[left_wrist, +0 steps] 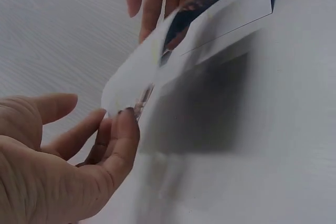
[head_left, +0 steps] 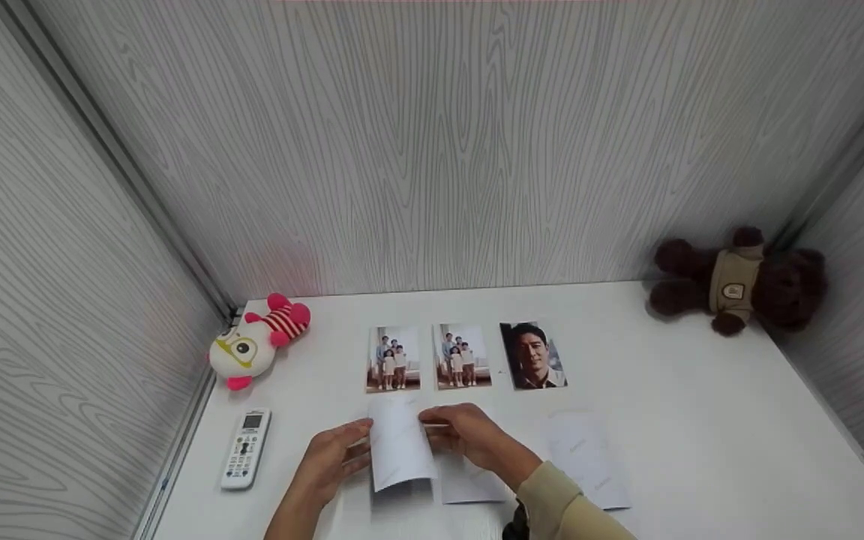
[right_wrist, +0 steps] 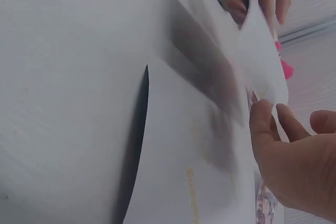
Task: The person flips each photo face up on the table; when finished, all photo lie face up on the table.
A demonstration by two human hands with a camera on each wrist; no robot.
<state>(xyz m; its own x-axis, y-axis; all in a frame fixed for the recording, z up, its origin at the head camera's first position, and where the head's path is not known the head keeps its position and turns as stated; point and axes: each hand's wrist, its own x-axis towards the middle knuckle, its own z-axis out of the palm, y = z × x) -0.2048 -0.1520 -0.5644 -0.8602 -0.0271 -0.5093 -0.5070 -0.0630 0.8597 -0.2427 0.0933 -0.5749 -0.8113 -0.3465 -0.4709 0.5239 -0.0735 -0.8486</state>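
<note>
A photo print (head_left: 402, 444), its white back facing up, is bowed and raised off the table between the two hands. My left hand (head_left: 331, 454) pinches its left edge, the fingertips at its far part. On the opposite edge, my right hand (head_left: 469, 435) grips it between thumb and fingers. In the left wrist view a strip of the dark picture side shows under the curled print (left_wrist: 134, 74). A second print (head_left: 469, 484) lies white side up below the right hand, and a third print (head_left: 589, 461) lies white side up farther right.
Beyond the hands lie two matching family photos (head_left: 394, 360) (head_left: 462, 356) and a portrait photo (head_left: 534, 356), picture side up. A white remote control (head_left: 246, 450) and a pink-and-white plush toy (head_left: 259, 341) are at the left. A brown teddy bear (head_left: 736, 285) lies at the back right.
</note>
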